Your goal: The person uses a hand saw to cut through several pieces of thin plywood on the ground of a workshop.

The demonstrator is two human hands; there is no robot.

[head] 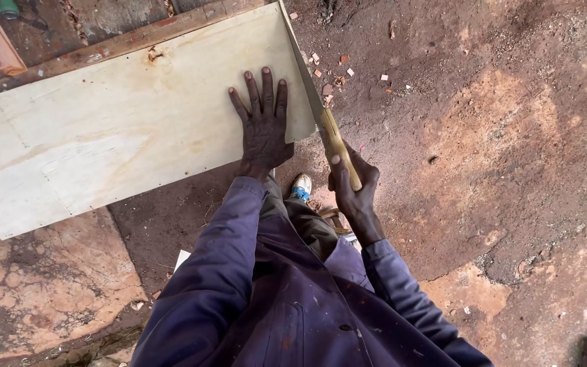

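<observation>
Along the right edge of the pale plywood sheet (123,129) I see the handsaw (321,112), its blade laid against that edge. My right hand (353,187) is clenched around its wooden handle. My left hand (263,129) lies flat on the sheet, fingers spread. Below, a shoe (301,186) stands on reddish dirt ground (497,170).

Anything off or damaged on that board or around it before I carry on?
The pale board has a rusty brown stain with a small gouge near its far edge and a wide discoloured patch mid-panel. Small chips of debris lie on the dirt past the saw. Left hand lies flat; right hand grips the handle.
</observation>
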